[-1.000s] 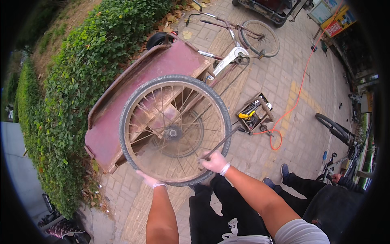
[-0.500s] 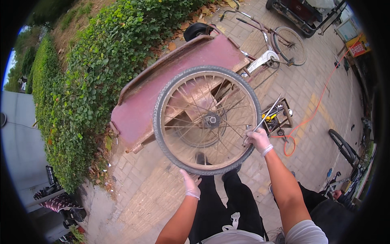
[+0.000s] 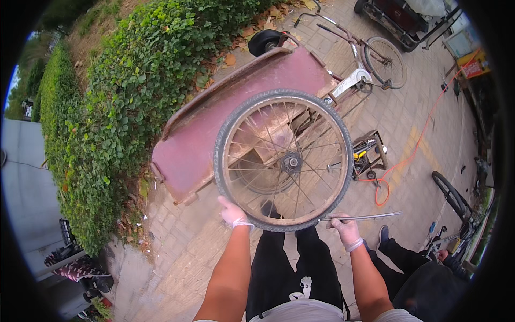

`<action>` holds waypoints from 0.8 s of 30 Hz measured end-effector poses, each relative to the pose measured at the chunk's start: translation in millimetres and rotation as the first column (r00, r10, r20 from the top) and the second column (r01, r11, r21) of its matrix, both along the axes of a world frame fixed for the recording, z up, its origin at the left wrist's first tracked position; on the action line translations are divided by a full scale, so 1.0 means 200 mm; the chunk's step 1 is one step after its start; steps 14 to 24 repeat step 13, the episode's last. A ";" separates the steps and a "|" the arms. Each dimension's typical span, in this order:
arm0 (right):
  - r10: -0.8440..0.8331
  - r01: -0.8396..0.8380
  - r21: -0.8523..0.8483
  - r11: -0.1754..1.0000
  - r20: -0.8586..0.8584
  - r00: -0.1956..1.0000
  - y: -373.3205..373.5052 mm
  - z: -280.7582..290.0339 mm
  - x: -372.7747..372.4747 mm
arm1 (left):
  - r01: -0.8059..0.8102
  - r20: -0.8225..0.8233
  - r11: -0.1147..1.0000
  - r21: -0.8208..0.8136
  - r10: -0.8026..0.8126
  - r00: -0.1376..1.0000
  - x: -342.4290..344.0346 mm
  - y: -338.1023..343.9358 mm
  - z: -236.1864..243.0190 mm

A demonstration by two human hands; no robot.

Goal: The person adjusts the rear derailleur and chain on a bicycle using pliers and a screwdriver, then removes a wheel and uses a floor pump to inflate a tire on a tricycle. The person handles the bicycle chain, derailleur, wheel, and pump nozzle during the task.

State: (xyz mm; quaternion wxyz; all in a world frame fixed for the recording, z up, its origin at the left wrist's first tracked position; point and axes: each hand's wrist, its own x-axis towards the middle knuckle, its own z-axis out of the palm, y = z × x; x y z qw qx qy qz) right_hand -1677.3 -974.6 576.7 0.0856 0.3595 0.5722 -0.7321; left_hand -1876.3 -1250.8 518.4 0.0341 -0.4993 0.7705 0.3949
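A spoked wheel [image 3: 292, 216] with a grey-black tyre stands before me, its hub facing up at me. My left hand [image 3: 234, 213], in a thin clear glove, grips the tyre at its lower left, some fingers hidden. In my right hand [image 3: 345, 229], also gloved, is a slim metal tyre lever [image 3: 373, 217], lying nearly level. Its left tip reaches the tyre's lower right edge. A small metal piece [image 3: 333, 166] shows at the wheel's right side among the spokes; I cannot tell how it is fixed.
Behind the wheel lies a tipped tricycle cart [image 3: 206, 137] with a red bed, beside a hedge [image 3: 129, 80]. To the right are a tool box [image 3: 378, 150], an orange hose [image 3: 413, 153] and a loose tyre [image 3: 450, 192]. Another person's dark-clothed leg [image 3: 402, 255] is close on my right.
My right hand has moved down from the wheel's right side to its lower edge, swinging the lever level. My left hand has moved up and left onto the tyre.
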 end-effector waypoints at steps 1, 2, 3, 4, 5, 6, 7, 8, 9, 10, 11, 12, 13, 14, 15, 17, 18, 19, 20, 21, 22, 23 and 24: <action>-0.008 0.008 -0.025 1.000 0.008 1.000 -0.01 0.01 -0.02 | -0.004 -0.055 1.000 -0.002 0.004 0.998 0.02 0.02 -0.02; -0.004 0.005 -0.033 0.999 0.030 1.000 -0.02 0.01 -0.04 | -0.008 -0.115 1.000 0.004 0.008 0.993 0.02 0.05 -0.04; -0.001 0.002 -0.039 0.999 0.031 1.000 -0.02 0.03 -0.05 | -0.068 -0.144 0.996 0.062 0.076 0.987 0.02 0.07 -0.06; -0.003 0.004 -0.056 0.998 0.008 1.000 -0.03 0.04 -0.05 | -0.077 -0.134 0.988 0.131 0.095 0.986 0.03 0.08 -0.09; 0.033 -0.033 -0.037 0.999 0.007 0.999 -0.02 0.05 -0.05 | -0.077 -0.128 0.980 0.186 0.102 0.987 0.06 0.08 -0.10; 0.044 -0.042 -0.035 0.998 0.051 0.998 -0.02 0.06 -0.03 | -0.067 -0.141 0.971 0.231 0.101 0.985 0.10 0.06 -0.11; 0.056 -0.054 -0.043 0.998 0.041 0.998 -0.02 0.07 -0.04 | -0.116 -0.108 0.969 0.216 0.142 0.984 0.15 0.07 -0.11; 0.070 -0.070 -0.051 0.996 -0.008 0.998 -0.02 0.07 -0.07 | -0.152 -0.102 0.968 0.200 0.175 0.979 0.21 0.10 -0.10; 0.070 -0.070 -0.045 0.996 0.001 0.998 -0.02 0.07 -0.08 | -0.189 -0.087 0.964 0.186 0.208 0.974 0.28 0.14 -0.08; 0.073 -0.074 -0.040 0.996 -0.012 0.997 -0.01 0.07 -0.08 | -0.207 -0.055 0.919 0.336 0.239 0.970 0.38 0.15 -0.05; 0.077 -0.077 -0.028 0.997 -0.004 0.997 0.00 0.07 -0.06 | -0.145 0.030 0.853 0.501 0.151 0.988 0.47 0.10 -0.01; 0.088 -0.088 -0.031 0.996 -0.003 0.996 0.02 0.08 -0.03 | -0.130 0.148 0.757 0.640 0.045 0.988 0.55 0.05 0.03; 0.099 -0.099 -0.013 0.995 0.002 0.995 0.04 0.07 -0.03 | -0.081 0.136 0.755 0.651 -0.011 0.991 0.56 -0.01 0.04; 0.099 -0.099 -0.013 0.995 0.002 0.995 0.04 0.07 -0.03 | -0.081 0.136 0.755 0.651 -0.011 0.991 0.56 -0.01 0.04; 0.099 -0.099 -0.013 0.995 0.002 0.995 0.04 0.07 -0.03 | -0.081 0.136 0.755 0.651 -0.011 0.991 0.56 -0.01 0.04; 0.099 -0.099 -0.013 0.995 0.002 0.995 0.04 0.07 -0.03 | -0.081 0.136 0.755 0.651 -0.011 0.991 0.56 -0.01 0.04; 0.099 -0.099 -0.013 0.995 0.002 0.995 0.04 0.07 -0.03 | -0.081 0.136 0.755 0.651 -0.011 0.991 0.56 -0.01 0.04; 0.099 -0.099 -0.013 0.995 0.002 0.995 0.04 0.07 -0.03 | -0.081 0.136 0.755 0.651 -0.011 0.991 0.56 -0.01 0.04; 0.099 -0.099 -0.013 0.995 0.002 0.995 0.04 0.07 -0.03 | -0.081 0.136 0.755 0.651 -0.011 0.991 0.56 -0.01 0.04; 0.099 -0.099 -0.013 0.995 0.002 0.995 0.04 0.07 -0.03 | -0.081 0.136 0.755 0.651 -0.011 0.991 0.56 -0.01 0.04; 0.099 -0.099 -0.013 0.995 0.002 0.995 0.04 0.07 -0.03 | -0.081 0.136 0.755 0.651 -0.011 0.991 0.56 -0.01 0.04; 0.099 -0.099 -0.013 0.995 0.002 0.995 0.04 0.07 -0.03 | -0.081 0.136 0.755 0.651 -0.011 0.991 0.56 -0.01 0.04; 0.099 -0.099 -0.013 0.995 0.002 0.995 0.04 0.07 -0.03 | -0.081 0.136 0.755 0.651 -0.011 0.991 0.56 -0.01 0.04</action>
